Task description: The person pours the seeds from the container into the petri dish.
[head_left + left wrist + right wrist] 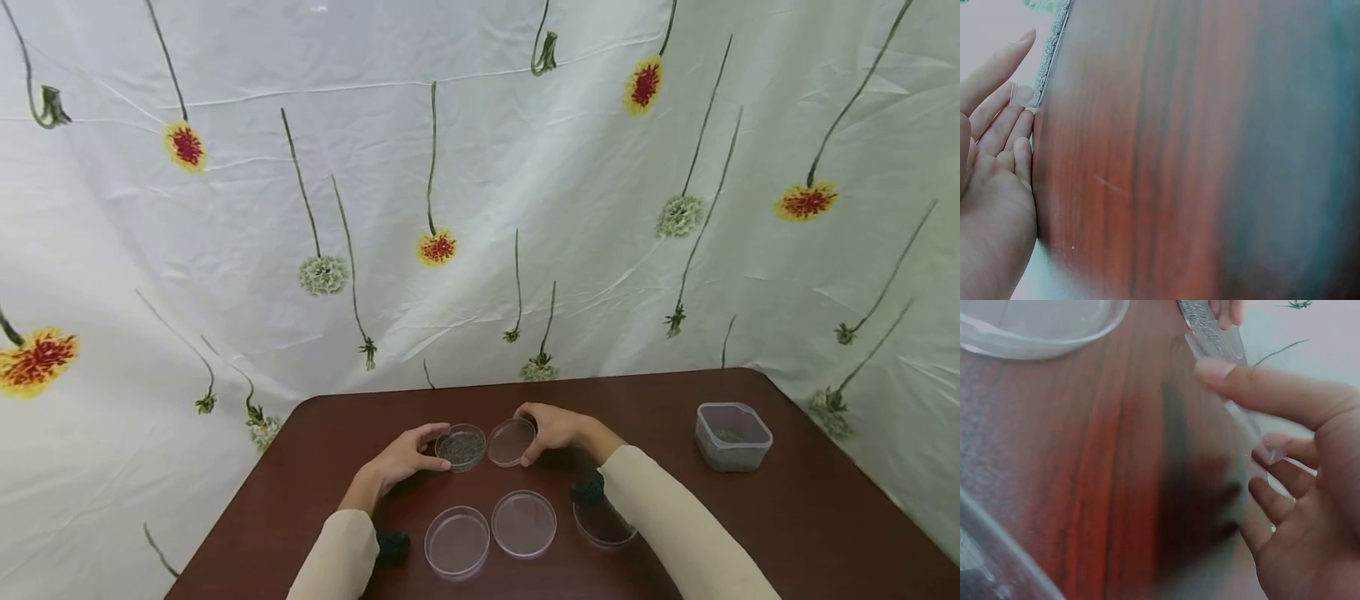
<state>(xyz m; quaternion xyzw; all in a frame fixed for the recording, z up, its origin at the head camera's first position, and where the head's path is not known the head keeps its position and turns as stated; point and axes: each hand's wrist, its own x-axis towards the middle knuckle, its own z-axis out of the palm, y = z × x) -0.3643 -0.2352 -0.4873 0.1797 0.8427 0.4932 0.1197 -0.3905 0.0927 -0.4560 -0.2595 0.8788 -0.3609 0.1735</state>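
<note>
My left hand (402, 457) holds a clear petri dish (461, 447) by its left side, thumb and fingers at its rim. Dark grainy bits cover the dish's bottom; its edge-on side (1052, 53) shows in the left wrist view. Just to the right, my right hand (553, 430) pinches a clear, shallow petri dish lid (511, 442) between thumb and fingers. In the right wrist view the lid (1244, 425) looks tilted, close beside the filled dish (1204, 328). Whether the two touch cannot be told.
Nearer on the dark red table (315, 500) lie two clear round dishes (457, 542) (524, 524). Another round dish (604, 527) is partly under the right forearm. A square clear plastic tub (732, 437) with some dark bits stands at the right. Behind the table hangs a flowered white cloth (465, 183).
</note>
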